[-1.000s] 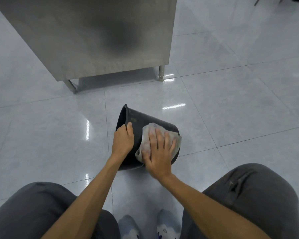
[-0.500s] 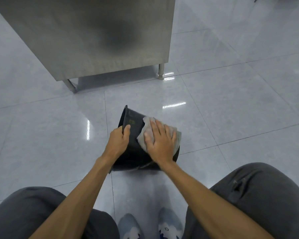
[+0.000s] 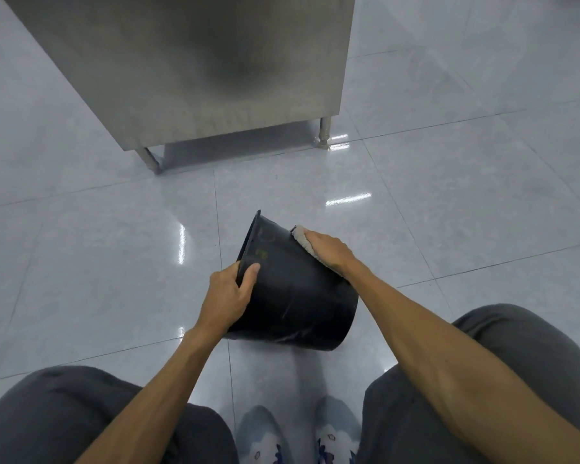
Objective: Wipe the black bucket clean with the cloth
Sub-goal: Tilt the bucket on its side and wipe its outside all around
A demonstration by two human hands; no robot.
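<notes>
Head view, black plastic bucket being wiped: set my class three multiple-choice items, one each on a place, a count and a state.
1. Where is the pale grey cloth? A on the floor; B under the right hand against the black plastic bucket; C on a knee.
2. How many legs of the stainless steel cabinet show? A one; B two; C four.
3. How is the bucket? A upright; B upside down; C tipped sideways, left hand gripping its rim.
Key: B, the hand presses it to the bucket's side; B, one at each near corner; C, it lies on its side.
</notes>
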